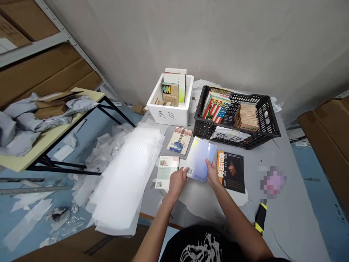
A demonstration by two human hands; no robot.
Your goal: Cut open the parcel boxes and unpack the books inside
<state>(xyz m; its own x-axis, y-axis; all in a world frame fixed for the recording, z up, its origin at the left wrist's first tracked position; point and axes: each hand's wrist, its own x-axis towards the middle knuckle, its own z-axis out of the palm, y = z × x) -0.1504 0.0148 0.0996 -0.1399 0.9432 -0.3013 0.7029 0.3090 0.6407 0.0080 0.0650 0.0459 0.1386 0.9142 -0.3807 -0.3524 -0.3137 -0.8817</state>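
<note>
Both my hands hold a pale blue-white book (200, 158) with a barcode at its near left corner, just above the grey table (283, 218). My left hand (177, 181) grips its near left edge, fingers curled. My right hand (212, 171) grips its near right edge. A dark book with an orange spine (233, 171) lies right of it. A small pale green book (166, 171) lies to its left, and a book with a red and blue cover (180, 140) lies behind that.
A thick pile of clear plastic bags (131, 174) covers the table's left part. At the back stand a white foam box (171, 112) with upright books and a black crate (265, 125) holding books. A yellow-black tool (260, 218) lies near right. A side table (40, 142) with grey wrapping stands left.
</note>
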